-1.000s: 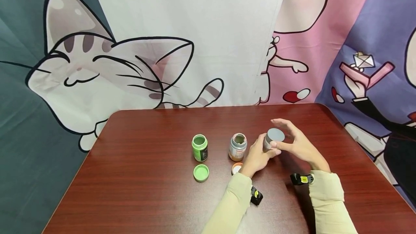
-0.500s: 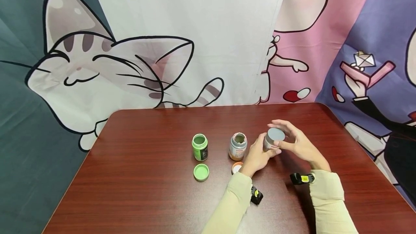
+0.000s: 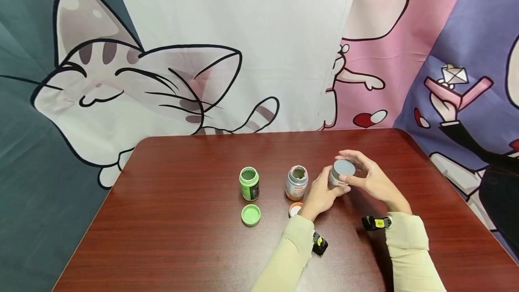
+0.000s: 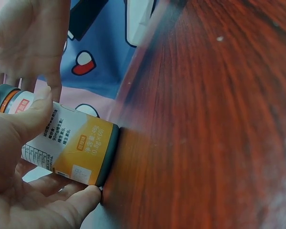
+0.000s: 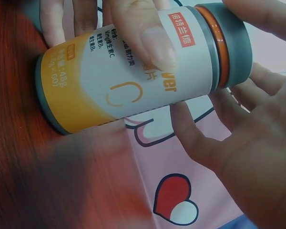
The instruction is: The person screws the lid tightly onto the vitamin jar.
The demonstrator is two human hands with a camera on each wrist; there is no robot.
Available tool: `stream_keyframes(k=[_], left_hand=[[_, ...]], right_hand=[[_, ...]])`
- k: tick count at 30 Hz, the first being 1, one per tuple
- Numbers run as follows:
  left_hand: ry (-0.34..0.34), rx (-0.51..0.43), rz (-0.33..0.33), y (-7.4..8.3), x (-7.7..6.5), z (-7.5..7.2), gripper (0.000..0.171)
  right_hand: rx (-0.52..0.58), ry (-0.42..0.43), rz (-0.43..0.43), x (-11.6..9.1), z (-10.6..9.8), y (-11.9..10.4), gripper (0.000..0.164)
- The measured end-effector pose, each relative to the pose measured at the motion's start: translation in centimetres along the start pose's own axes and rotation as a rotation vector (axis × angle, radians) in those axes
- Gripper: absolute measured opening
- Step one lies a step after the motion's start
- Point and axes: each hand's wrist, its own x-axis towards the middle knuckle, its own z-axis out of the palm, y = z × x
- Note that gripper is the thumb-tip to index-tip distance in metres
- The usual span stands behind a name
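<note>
Now your right hand (image 3: 375, 183) sits closer round the grey cap (image 3: 344, 166) than before (whether gripping, I can't tell); your left hand (image 3: 322, 199) holds the bottle (image 5: 72, 95), seemingly still capped.

Soft glare on the tabletop (image 3: 194, 233)

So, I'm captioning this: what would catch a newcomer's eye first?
Probably the large cartoon cat on the backdrop, upper left in the head view. Next, the grey-capped vitamin C bottle, gripped by the left hand on the right of the table, and the open green bottle farther left.
</note>
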Motion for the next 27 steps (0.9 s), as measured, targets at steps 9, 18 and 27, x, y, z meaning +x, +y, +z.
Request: stream_keyframes(k=[9, 18, 27], left_hand=[[-0.006, -0.014, -0.003, 0.0, -0.1, -0.1, 0.061], [-0.002, -0.015, 0.001, 0.0, -0.1, 0.0, 0.060], [-0.002, -0.014, 0.013, 0.0, 0.0, -0.2, 0.060]], right_hand=[[-0.075, 0.053, 0.060, 0.0, 0.2, -0.7, 0.056], [-0.124, 0.104, 0.106, 0.2, 0.9, -3.4, 0.053], [-0.172, 0.128, 0.096, 0.4, 1.1, -3.8, 0.051]])
